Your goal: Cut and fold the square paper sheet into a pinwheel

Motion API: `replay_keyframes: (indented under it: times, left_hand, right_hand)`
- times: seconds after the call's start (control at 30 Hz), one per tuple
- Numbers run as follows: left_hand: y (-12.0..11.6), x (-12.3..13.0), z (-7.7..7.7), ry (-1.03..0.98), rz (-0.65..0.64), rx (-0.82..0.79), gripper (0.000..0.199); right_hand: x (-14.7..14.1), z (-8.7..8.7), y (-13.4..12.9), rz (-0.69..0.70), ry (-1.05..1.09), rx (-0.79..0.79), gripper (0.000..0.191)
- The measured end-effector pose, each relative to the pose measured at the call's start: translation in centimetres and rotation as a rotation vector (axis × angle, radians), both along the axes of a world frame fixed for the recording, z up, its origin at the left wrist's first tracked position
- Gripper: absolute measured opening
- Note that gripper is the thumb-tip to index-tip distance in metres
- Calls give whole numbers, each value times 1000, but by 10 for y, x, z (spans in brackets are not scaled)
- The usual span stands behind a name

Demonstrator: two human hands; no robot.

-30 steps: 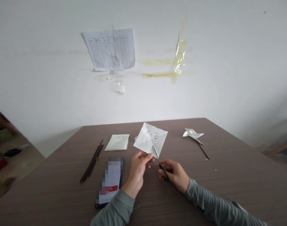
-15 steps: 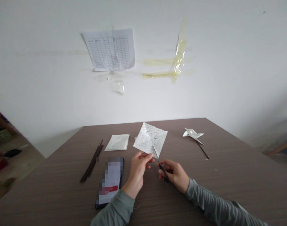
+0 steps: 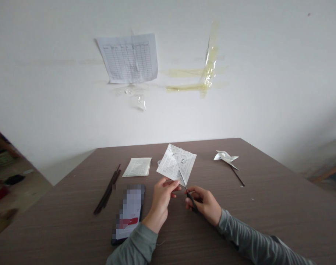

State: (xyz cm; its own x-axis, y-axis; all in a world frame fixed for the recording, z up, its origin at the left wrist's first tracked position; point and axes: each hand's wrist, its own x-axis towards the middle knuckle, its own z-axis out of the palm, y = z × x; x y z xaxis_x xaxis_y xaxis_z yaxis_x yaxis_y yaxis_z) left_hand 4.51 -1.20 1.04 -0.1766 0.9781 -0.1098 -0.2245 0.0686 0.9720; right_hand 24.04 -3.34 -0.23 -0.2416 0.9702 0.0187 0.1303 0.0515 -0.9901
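A square of printed paper [image 3: 174, 162] is held up at an angle over the table, its lower edge pinched by my left hand [image 3: 162, 198]. My right hand [image 3: 203, 203] is closed on the black handles of a pair of scissors [image 3: 191, 200]. The blades point up and left and lie across the paper's lower corner. Pencil-like marks and creases show on the sheet. Part of the handles is hidden by my right fingers.
Dark thin sticks [image 3: 108, 191], a stack of paper squares [image 3: 137, 167] and a phone [image 3: 129, 213] lie left on the brown table [image 3: 253, 228]. A paper pinwheel [image 3: 225, 157] on a stick lies right. A printed sheet [image 3: 129, 59] hangs on the wall.
The paper and the scissors have shifted very slightly. Both hands stay nearly in the same place, with the same holds.
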Motion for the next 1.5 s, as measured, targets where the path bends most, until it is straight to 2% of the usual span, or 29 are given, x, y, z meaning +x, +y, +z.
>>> replay_keyframes:
  times: [0.2, 0.3, 0.7, 0.9, 1.1, 1.27, 1.5]
  left_hand:
    - [0, 0, 0, 7, -7, -12, 36]
    - [0, 0, 0, 11, -7, -14, 36]
    - [-1, 1, 4, 30, 7, -24, 32]
    - [-1, 1, 4, 22, 0, -20, 30]
    - [0, 1, 2, 13, -14, -19, 31]
    - [0, 1, 1, 17, -26, -8, 32]
    - [0, 1, 1, -3, -26, -15, 31]
  right_hand:
    - [-1, -9, 3, -10, 29, 20, 63]
    - [-1, -7, 1, -16, 32, 18, 56]
    - [0, -1, 0, 1, -7, 14, 51]
    - [-1, -2, 1, -2, 14, 11, 58]
    - [-1, -10, 6, 14, 34, 22, 68]
    - [-2, -11, 5, -23, 40, 30, 61]
    - [-1, -8, 4, -6, 2, 38, 50]
